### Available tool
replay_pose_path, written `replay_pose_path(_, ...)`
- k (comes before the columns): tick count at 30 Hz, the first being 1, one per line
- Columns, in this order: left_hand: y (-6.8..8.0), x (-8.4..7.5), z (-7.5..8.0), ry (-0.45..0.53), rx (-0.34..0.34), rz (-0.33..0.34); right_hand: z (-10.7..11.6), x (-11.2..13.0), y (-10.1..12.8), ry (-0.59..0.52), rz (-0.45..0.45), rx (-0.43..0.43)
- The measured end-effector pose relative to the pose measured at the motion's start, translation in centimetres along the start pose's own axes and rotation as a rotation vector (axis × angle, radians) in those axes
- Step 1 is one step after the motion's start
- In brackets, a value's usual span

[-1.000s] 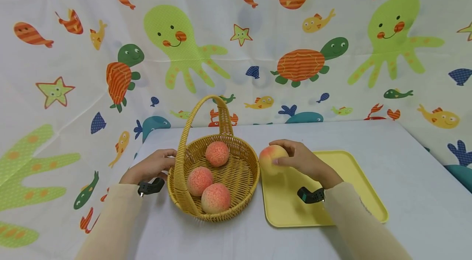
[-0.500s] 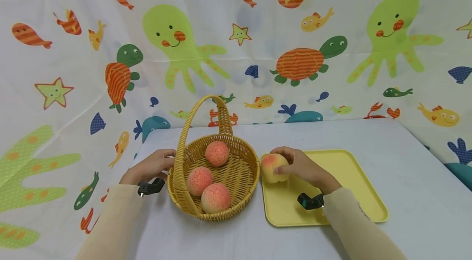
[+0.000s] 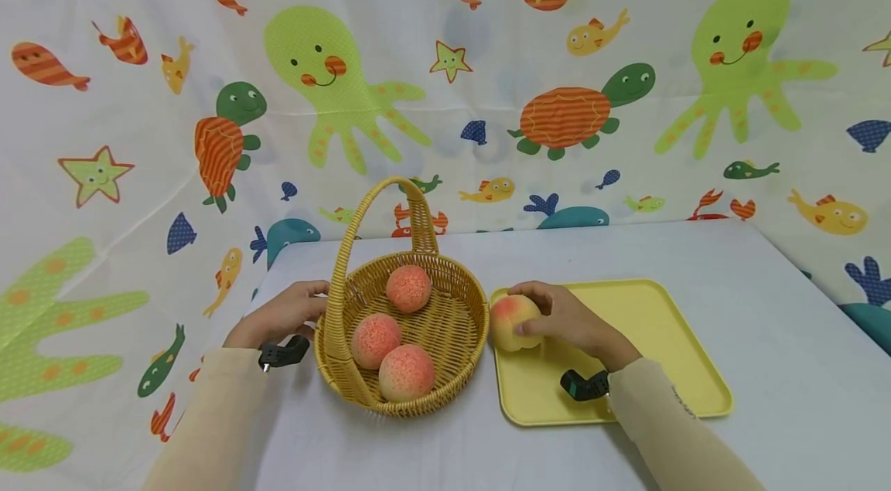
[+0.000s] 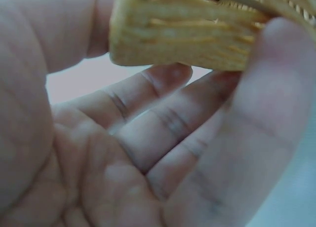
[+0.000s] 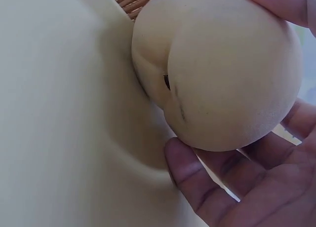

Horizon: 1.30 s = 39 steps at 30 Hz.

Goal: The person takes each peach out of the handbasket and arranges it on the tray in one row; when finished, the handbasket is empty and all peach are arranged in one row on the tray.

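Your right hand [image 3: 571,321] has its fingers and thumb curled around a round, pale yellow peach with a pink blush [image 3: 513,321], holding it at the near-left corner of the flat, rectangular yellow plastic tray [image 3: 647,352]; in the right wrist view the peach [image 5: 217,69] sits low against the tray's surface [image 5: 59,128], with your fingertips [image 5: 187,172] tucked under its side, though you cannot tell for sure whether its base rests fully on the tray. Your left hand [image 3: 281,315] grips the left rim of the round woven yellow wicker basket with an arched handle [image 3: 348,390], and the left wrist view shows the thumb above and the fingers [image 4: 163,118] curled beneath the wicker edge [image 4: 182,34]. The basket stands just left of the tray, nearly touching it, and holds three pink-orange peaches [image 3: 376,340]: one at the back, two close together at the front. Everything rests on a pale grey table [image 3: 766,414], backed by a white curtain printed with sea creatures [image 3: 487,89].
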<state>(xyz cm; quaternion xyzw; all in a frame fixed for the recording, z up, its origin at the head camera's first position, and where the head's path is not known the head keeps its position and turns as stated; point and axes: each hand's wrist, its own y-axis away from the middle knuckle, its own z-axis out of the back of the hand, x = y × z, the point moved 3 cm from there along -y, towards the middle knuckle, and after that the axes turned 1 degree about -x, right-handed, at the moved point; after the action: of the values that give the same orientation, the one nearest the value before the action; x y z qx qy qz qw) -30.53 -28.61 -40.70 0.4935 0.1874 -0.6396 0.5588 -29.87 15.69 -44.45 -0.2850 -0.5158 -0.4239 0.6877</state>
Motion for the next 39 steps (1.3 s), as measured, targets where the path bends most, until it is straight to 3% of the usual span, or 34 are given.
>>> replay_pose_path(39,-0.13,0.34,0.09,0.009,-0.017,0.029,0.35,-0.62,0.66,-0.032,0.042,0.05)
